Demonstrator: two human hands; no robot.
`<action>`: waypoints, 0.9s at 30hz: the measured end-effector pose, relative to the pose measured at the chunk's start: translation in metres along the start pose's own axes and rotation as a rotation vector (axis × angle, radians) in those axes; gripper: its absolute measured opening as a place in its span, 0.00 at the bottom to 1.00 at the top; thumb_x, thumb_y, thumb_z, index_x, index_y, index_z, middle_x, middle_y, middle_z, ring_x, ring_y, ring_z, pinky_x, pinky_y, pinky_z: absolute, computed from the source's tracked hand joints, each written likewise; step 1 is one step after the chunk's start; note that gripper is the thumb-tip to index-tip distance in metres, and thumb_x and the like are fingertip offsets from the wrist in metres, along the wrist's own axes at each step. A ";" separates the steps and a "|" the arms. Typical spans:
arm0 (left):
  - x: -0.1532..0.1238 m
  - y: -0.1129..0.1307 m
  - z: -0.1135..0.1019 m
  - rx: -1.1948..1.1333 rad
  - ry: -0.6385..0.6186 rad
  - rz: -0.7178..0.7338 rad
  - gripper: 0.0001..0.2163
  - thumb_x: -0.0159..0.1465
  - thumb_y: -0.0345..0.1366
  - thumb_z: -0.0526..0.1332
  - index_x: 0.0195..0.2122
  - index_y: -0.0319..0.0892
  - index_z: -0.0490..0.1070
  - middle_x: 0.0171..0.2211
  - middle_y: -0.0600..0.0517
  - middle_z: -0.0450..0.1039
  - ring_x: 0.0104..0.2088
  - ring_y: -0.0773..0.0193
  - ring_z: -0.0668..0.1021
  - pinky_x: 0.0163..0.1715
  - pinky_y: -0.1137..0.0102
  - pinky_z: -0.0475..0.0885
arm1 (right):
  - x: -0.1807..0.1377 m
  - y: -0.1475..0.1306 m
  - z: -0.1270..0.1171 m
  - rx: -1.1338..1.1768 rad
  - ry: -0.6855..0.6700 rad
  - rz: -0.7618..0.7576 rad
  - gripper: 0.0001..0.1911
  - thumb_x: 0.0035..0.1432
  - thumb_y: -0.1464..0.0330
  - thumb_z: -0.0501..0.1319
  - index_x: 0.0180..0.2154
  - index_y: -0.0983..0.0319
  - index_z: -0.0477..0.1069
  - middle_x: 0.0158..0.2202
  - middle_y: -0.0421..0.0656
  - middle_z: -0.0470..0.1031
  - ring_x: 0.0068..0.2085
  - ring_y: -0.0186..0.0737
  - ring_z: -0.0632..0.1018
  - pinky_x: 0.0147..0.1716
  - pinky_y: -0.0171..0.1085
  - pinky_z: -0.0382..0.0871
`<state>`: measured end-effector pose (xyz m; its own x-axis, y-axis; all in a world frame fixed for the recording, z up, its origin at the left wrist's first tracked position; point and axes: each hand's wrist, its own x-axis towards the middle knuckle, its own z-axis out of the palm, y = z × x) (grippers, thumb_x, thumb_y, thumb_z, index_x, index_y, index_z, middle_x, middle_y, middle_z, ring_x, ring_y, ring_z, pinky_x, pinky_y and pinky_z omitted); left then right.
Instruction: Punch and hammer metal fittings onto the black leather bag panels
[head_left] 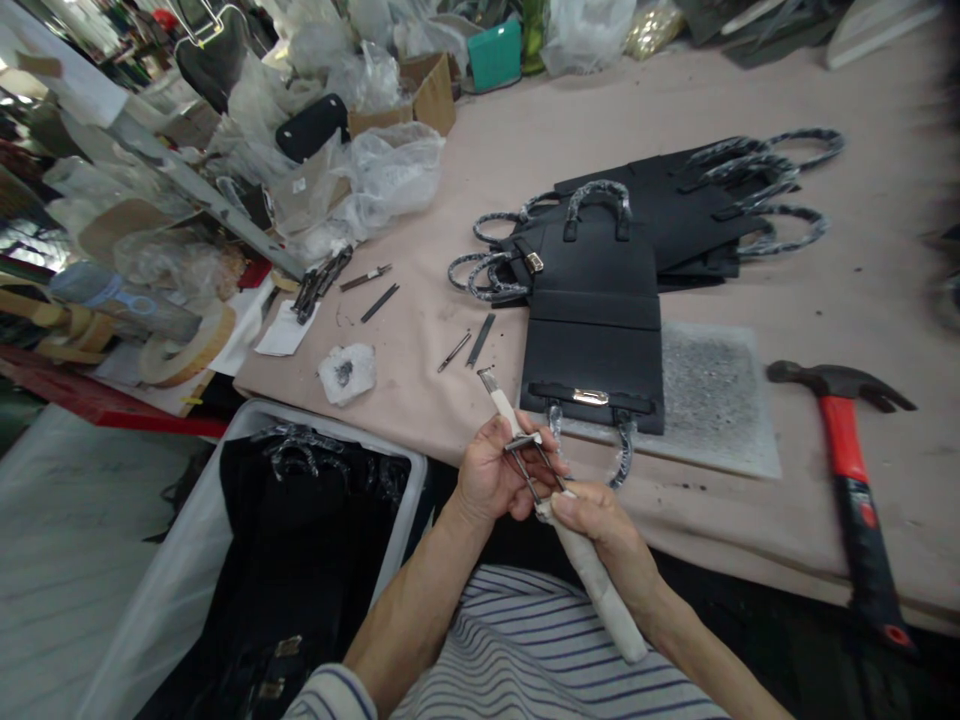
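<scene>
Close to my body, my left hand [491,470] pinches a slim piece wrapped in white [502,405], its dark, toothed-looking metal tip pointing up and away. My right hand [600,520] grips a thick white-wrapped handle [600,595]. Two thin metal rods [527,475] run from that handle to a small metal crosspiece [523,441] at my left fingers. Whether it is all one tool I cannot tell. Just beyond my hands lies a black handbag panel [592,350] with a gold clasp [590,397] and plastic-wrapped handles.
A grey board [712,400] lies partly under the panel. On the right is a red-handled claw hammer [847,440]. More black bag pieces [660,210] are stacked behind. Small metal tools [480,340] lie left of the panel. A white bin [416,490] holds black bags, below left.
</scene>
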<state>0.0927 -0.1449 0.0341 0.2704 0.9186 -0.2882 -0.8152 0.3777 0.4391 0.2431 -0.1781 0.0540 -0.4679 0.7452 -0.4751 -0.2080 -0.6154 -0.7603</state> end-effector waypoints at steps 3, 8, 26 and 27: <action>0.000 0.000 0.000 -0.003 0.004 -0.002 0.12 0.68 0.45 0.64 0.38 0.39 0.72 0.35 0.45 0.80 0.31 0.52 0.86 0.22 0.69 0.79 | 0.000 0.000 0.001 0.004 0.005 0.000 0.26 0.52 0.46 0.66 0.21 0.62 0.68 0.16 0.36 0.55 0.22 0.31 0.51 0.22 0.38 0.44; 0.000 0.000 0.000 0.017 0.020 0.004 0.13 0.67 0.45 0.65 0.37 0.39 0.71 0.34 0.46 0.80 0.30 0.52 0.86 0.22 0.68 0.80 | 0.000 -0.002 0.004 0.029 0.012 0.001 0.26 0.51 0.47 0.67 0.19 0.62 0.66 0.17 0.35 0.50 0.23 0.30 0.49 0.23 0.37 0.41; -0.001 0.008 0.001 0.119 0.087 -0.025 0.16 0.68 0.49 0.65 0.36 0.40 0.67 0.31 0.48 0.78 0.27 0.54 0.84 0.22 0.67 0.80 | -0.003 0.000 0.009 0.044 0.003 0.027 0.24 0.55 0.46 0.66 0.24 0.60 0.76 0.14 0.40 0.58 0.22 0.38 0.62 0.26 0.40 0.60; -0.001 0.009 0.002 0.126 0.090 -0.030 0.16 0.68 0.49 0.65 0.36 0.40 0.67 0.31 0.48 0.78 0.27 0.54 0.84 0.22 0.67 0.80 | -0.002 0.000 0.009 0.048 0.002 0.027 0.24 0.55 0.46 0.66 0.25 0.60 0.77 0.15 0.40 0.59 0.23 0.39 0.63 0.27 0.41 0.61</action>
<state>0.0863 -0.1419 0.0396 0.2420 0.8948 -0.3753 -0.7353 0.4215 0.5307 0.2369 -0.1823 0.0588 -0.4724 0.7286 -0.4959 -0.2363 -0.6468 -0.7252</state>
